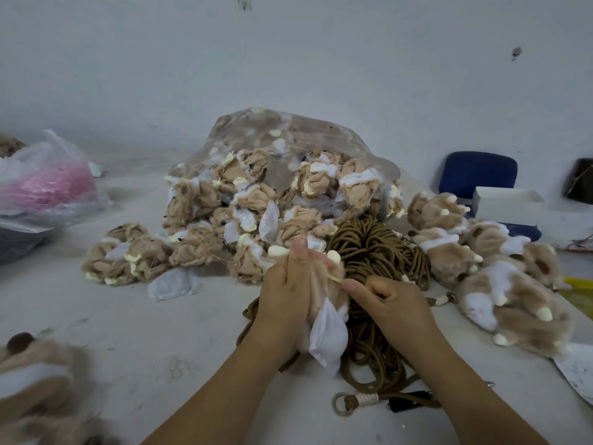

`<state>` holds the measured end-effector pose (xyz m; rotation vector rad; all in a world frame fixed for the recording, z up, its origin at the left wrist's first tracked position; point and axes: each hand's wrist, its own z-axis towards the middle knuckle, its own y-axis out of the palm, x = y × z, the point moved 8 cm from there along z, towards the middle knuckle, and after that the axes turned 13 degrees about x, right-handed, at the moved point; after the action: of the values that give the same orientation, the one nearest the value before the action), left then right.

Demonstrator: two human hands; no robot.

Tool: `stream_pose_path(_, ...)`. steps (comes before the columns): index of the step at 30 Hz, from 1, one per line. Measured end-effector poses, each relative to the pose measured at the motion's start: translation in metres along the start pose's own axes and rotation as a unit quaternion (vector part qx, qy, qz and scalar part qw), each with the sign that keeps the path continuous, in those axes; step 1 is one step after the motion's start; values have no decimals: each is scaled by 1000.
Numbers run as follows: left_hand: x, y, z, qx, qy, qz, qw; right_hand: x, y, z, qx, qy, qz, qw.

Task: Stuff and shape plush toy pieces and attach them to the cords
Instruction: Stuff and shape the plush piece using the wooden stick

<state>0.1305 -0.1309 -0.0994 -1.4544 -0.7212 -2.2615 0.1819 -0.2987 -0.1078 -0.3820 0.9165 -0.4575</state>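
My left hand (285, 293) grips a tan plush paw piece (324, 284) with cream claws and a white lining hanging from its lower end. My right hand (394, 303) pinches one cream claw at the piece's right side. Both hands work just above a coil of brown cords (375, 252) on the table. A clear bag (288, 149) of unshaped inside-out plush pieces lies behind, with more spilled at its left (128, 252). Finished fluffy paws (500, 271) are piled at the right.
A brown cord end with a metal ring and white wrapping (349, 403) lies near my right forearm. A bag with pink material (48, 187) sits at far left. A blue chair (478, 171) and white box (507, 200) stand at right. More finished paws (35, 380) lie at bottom left.
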Motion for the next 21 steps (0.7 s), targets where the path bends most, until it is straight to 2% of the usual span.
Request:
stream_pose_path(4,1,4,-2,18,23,-12,999,1,15,-5,-19,56,84,995)
stream_pose_path(7,-2,1,0,29,17,-6,999,2,20,-8,-23,75,107,991)
stream_pose_path(15,-9,-20,2,96,13,0,995,3,12,-5,-21,34,-6,999)
stream_pose_path(21,-3,-22,4,107,34,13,994,9,14,-6,-24,53,-12,998)
